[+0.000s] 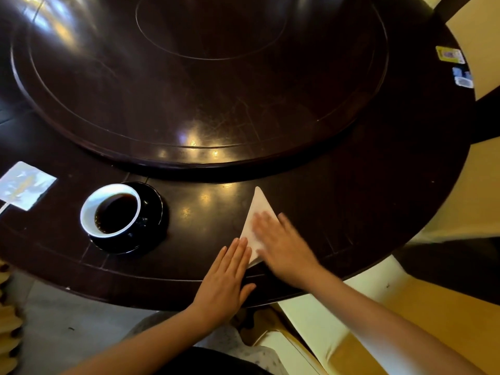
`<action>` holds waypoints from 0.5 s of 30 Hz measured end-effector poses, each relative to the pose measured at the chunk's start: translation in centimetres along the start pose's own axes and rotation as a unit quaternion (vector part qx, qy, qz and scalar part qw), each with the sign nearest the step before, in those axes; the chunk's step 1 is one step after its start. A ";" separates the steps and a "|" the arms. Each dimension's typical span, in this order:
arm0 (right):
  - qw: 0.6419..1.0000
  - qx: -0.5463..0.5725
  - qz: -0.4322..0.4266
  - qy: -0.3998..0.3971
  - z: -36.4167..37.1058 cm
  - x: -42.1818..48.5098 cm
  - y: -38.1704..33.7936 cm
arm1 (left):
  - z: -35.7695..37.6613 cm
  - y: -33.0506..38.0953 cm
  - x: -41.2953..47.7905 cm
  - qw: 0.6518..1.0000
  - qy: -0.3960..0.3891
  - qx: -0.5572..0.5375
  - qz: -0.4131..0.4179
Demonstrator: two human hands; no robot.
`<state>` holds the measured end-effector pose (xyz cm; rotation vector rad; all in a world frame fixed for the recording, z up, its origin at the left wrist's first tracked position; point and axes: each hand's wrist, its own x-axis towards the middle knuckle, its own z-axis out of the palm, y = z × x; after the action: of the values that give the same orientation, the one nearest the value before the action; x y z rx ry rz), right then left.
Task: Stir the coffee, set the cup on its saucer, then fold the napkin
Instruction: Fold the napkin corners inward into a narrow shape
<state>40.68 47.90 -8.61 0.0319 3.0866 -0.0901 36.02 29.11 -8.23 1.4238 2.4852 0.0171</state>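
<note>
head view, left to right: cup [111,209] of coffee seated on saucer [151,212]; left hand [227,277] flat, fingers together, at napkin [257,212] edge; right hand [281,239] spread, pressing the triangle on counter [351,198]. best to anchor left, sweep right along the crease.

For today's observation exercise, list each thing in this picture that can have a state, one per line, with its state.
cup: upright on its saucer, holding dark coffee.
saucer: flat on the table, under the cup.
napkin: folded into a triangle, flat on the table.
left hand: open, flat, fingertips on the napkin's edge.
right hand: open, pressing flat on the napkin, blurred.
foil packet: lying flat at the table's left.
</note>
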 end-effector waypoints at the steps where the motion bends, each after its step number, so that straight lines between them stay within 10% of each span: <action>1: 0.999 0.002 -0.035 -0.024 0.4 -0.8 -1.0 | -0.1 0.0 0.0 1.000 -0.002 -0.004 0.002; 9: 0.994 -0.008 0.045 -0.095 0.0 -4.2 5.4 | -0.2 -0.3 0.3 0.999 -0.034 0.031 0.025; 15: 0.921 0.283 0.267 -0.002 -1.8 -0.8 1.7 | -0.7 0.2 1.3 0.997 -0.048 0.046 0.030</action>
<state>41.42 49.69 -6.84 0.8729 2.8008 -0.9325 35.41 30.44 -7.88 1.4974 2.3933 -0.1533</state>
